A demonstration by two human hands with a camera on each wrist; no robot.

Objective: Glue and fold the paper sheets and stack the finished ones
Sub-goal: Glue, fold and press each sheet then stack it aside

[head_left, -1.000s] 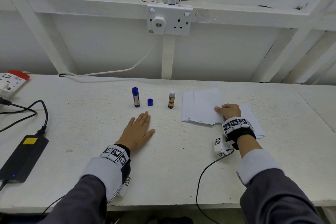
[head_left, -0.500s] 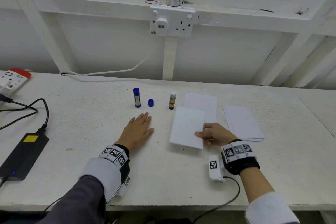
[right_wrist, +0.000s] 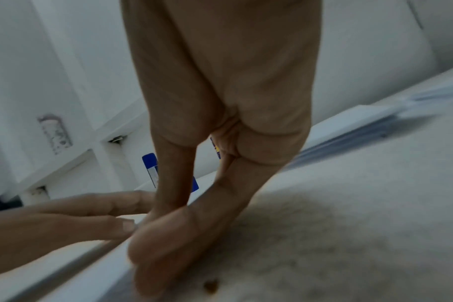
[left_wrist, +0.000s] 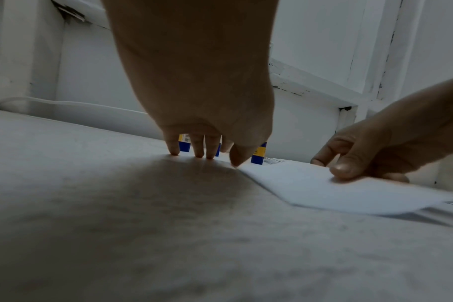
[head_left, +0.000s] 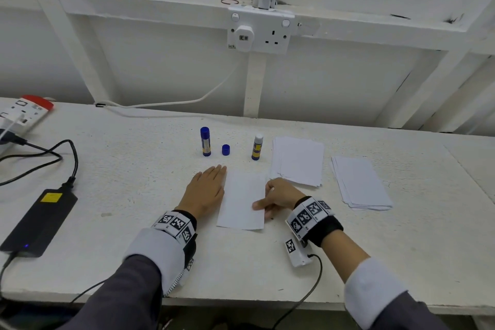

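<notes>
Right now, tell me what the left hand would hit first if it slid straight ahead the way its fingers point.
Probably the loose blue cap, which stands just beyond the left hand; the capped glue stick is slightly left of that line. Depth is hard to judge.

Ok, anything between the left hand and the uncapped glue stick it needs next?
Nothing visible. The left hand lies flat on the white table beside the single white paper sheet. The uncapped blue-and-yellow glue stick stands beyond the fingertips, to their right. The loose blue cap sits left of that line.
</notes>
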